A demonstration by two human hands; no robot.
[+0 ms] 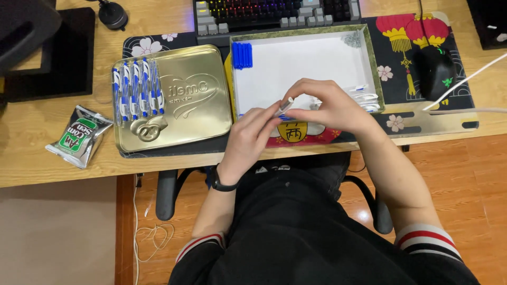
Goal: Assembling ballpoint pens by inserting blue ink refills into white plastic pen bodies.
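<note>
Nearest the camera, the person's left hand [252,138], a black band at its wrist, pinches the lower end of a clear pen barrel [284,107] between thumb and fingers. The right hand [326,105] closes around the barrel's upper end from the other side, so the two hands meet over the front edge of the desk. A bit of blue shows just below the fingers, possibly a cap, though it is too hidden to tell.

Just behind the hands sits a shallow white tray [301,66] with a row of blue caps [242,55] in its far left corner and clear pen parts [367,98] at its right side. Left of it, a gold tin lid [187,105] carries finished blue pens [136,89]. Farther left lies a snack packet [79,135]; beyond are a keyboard [269,11] and mouse [435,71].
</note>
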